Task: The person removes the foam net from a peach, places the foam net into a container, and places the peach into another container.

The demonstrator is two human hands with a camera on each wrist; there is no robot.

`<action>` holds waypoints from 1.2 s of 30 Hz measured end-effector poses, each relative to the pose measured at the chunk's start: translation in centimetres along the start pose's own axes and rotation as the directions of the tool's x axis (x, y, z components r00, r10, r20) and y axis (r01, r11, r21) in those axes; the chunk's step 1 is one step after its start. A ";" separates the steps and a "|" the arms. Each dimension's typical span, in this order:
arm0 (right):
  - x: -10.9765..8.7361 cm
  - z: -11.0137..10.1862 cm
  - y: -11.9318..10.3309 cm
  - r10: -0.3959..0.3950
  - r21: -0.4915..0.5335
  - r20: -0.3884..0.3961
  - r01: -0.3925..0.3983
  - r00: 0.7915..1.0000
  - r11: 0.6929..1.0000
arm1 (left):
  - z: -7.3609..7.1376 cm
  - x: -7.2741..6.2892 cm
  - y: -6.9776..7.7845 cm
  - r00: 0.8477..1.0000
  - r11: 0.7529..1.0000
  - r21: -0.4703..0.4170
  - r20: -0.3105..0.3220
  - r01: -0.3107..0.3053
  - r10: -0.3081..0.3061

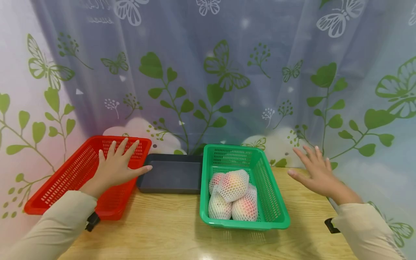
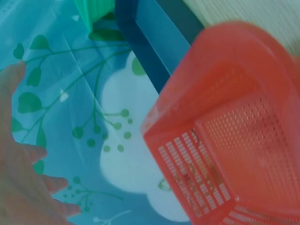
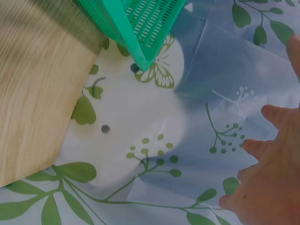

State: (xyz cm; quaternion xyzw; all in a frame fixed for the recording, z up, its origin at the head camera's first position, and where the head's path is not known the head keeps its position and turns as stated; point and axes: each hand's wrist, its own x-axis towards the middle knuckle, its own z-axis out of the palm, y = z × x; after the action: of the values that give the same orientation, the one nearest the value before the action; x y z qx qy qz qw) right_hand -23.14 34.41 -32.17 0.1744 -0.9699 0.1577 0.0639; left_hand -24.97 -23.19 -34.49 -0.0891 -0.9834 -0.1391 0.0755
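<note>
My left hand is spread with straight fingers above the red basket, holding nothing. In the left wrist view that basket lies beyond the spread fingers. My right hand hovers to the right of the green basket, fingers apart and nothing in them. Several round fruits in white foam nets are piled in the green basket; they look yellow and red, perhaps peaches or apples. The right wrist view shows a corner of the green basket apart from the right hand.
Between the two baskets lies a shallow dark grey tray. All three stand on a wood-grain table. A curtain printed with butterflies and leaves hangs behind and at both sides.
</note>
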 end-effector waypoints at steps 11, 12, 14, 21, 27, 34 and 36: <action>0.5 1.7 -1.5 -0.034 0.054 0.021 0.033 0.999 0.998 | 2.5 -0.3 2.8 0.999 0.993 -0.112 0.014 -0.032 0.034; 0.6 1.9 -1.7 -0.038 0.065 0.023 0.037 0.999 0.997 | 2.9 -0.4 3.1 0.999 0.992 -0.125 0.015 -0.034 0.036; 0.7 2.3 -2.0 -0.050 0.087 0.021 0.048 0.999 0.995 | 3.7 -0.4 3.4 0.999 0.989 -0.144 0.017 -0.038 0.041; 1.3 3.8 -2.9 -0.083 0.122 0.021 0.080 0.996 0.989 | 6.3 -0.6 4.8 0.998 0.978 -0.200 -0.006 -0.065 0.065; 1.8 5.3 -3.5 -0.100 0.165 0.034 0.093 0.994 0.982 | 8.2 -0.9 6.3 0.997 0.967 -0.244 -0.006 -0.071 0.072; 2.2 7.1 -4.6 -0.107 0.232 0.061 0.090 0.992 0.969 | 10.9 -1.7 8.5 0.994 0.875 -0.483 0.083 -0.024 0.073; 2.3 7.6 -5.0 -0.106 0.254 0.070 0.085 0.992 0.963 | 11.7 -2.0 9.2 0.989 0.820 -0.572 0.123 0.008 0.077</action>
State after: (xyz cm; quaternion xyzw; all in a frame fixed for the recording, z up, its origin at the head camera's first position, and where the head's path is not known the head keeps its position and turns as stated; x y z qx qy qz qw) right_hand -24.03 26.74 -37.47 0.2342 -0.9344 0.2681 0.0087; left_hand -22.66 -11.43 -43.60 -0.1349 -0.8975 -0.4193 -0.0216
